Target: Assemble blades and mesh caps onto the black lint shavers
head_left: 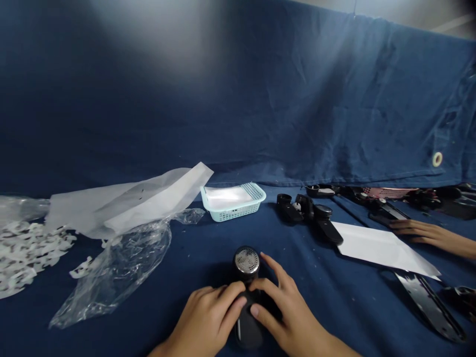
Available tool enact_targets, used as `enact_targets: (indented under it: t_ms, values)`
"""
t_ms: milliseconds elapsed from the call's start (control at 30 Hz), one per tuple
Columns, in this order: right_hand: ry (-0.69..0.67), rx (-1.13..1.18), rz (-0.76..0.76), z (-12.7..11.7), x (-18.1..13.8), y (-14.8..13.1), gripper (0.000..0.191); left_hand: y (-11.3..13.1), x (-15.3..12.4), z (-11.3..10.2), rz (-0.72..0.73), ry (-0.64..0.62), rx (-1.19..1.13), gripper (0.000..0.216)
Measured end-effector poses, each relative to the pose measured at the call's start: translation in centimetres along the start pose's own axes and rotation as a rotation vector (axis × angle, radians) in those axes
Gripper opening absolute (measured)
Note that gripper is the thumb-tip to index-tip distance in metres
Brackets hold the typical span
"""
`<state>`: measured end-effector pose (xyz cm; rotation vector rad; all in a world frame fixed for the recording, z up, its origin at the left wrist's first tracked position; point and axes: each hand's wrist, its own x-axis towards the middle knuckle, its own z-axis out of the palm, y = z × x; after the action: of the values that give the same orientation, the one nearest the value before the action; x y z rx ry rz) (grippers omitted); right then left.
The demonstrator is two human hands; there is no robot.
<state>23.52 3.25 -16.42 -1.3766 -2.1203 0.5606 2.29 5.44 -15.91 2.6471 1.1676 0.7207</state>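
A black fabric shaver [248, 325] with a round perforated metal head lies on the blue cloth in front of me, its head pointing away. My left hand [210, 317] is closed on its left side, thumb and index finger pressed on the neck below the head. From the right, my right hand [288, 310] grips the same neck with thumb and a bent finger, while another finger reaches up beside the head. Parts of the handle are covered by my fingers.
A pale green basket [234, 213] holds white sheets. Clear plastic film [122, 272] and white cut pieces [29, 253] lie at left. At right are black shaver parts [297, 208], a white sheet [383, 248], and another person's hand [427, 233]. A blue curtain [238, 99] hangs behind.
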Motion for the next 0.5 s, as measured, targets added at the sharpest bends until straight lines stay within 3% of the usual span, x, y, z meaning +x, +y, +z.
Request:
enact_targets:
  t_ms: [100, 300, 500]
  values:
    - [-0.009, 0.008, -0.013, 0.14, -0.03, 0.00, 0.027, 0.02, 0.12, -0.06, 0.011, -0.035, -0.058, 0.022]
    - [-0.055, -0.014, -0.023, -0.18, 0.23, -0.08, 0.027, -0.05, 0.30, -0.12, 0.044, 0.011, -0.043, 0.024]
    - [-0.128, -0.021, -0.062, -0.46, 0.63, -0.04, 0.024, -0.35, -0.13, 0.58, 0.115, 0.083, 0.144, 0.030]
